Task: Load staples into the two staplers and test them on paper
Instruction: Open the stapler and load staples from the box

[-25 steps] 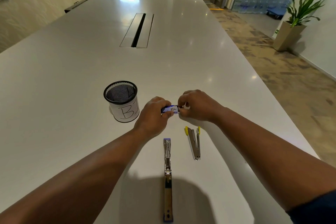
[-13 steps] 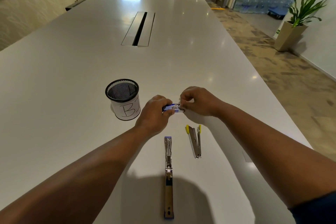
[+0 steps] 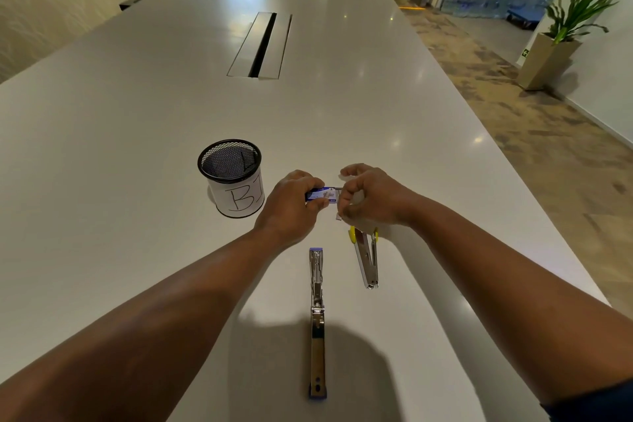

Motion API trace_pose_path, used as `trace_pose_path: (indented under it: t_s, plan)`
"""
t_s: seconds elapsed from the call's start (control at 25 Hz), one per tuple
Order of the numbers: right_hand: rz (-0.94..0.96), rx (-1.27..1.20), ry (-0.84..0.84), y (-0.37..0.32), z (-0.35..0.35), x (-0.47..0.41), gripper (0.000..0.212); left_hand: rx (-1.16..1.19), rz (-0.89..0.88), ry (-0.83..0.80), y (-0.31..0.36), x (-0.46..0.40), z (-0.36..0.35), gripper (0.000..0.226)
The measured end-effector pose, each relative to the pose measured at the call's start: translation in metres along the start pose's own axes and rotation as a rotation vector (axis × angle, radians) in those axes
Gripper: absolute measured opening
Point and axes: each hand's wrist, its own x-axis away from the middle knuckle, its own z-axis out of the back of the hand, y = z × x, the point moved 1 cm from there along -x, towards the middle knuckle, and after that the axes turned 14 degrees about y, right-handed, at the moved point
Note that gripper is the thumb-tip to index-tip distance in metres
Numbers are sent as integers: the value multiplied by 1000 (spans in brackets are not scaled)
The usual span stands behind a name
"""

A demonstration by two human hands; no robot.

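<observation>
Hands are working above the white tabletop (image 3: 137,154): left hand (image 3: 291,205) gripping the small blue staple box (image 3: 322,195), right hand (image 3: 370,195) pinching at its end; both opened staplers, long blue-tipped (image 3: 317,319) and short yellow-tipped (image 3: 366,257), are lying lengthwise just nearer, the short one under the right hand.

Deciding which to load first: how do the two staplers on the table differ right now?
The blue-ended stapler is longer and folded out nearly flat in one line; the yellow-ended stapler is shorter and only spread in a narrow V. The blue one lies nearer the person, the yellow one to its right, beside the right hand. Both are metal, unheld, resting on the table.
</observation>
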Motion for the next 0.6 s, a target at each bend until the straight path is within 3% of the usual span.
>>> trace_pose_path:
  t_s: [0.12, 0.28, 0.52, 0.6]
  plan:
    - [29, -108, 114, 7, 2, -3, 17, 2, -5, -2, 0, -1, 0, 29]
    - [-136, -201, 297, 21, 0, -7, 23, 10, 0, -6, -1, -1, 0, 30]
    - [-276, -322, 285, 24, -9, -10, 2, 16, -19, -5, -1, -2, 0, 29]
    - [-305, -318, 284, 20, -11, -10, 6, 16, -22, -7, 0, -1, 0, 29]
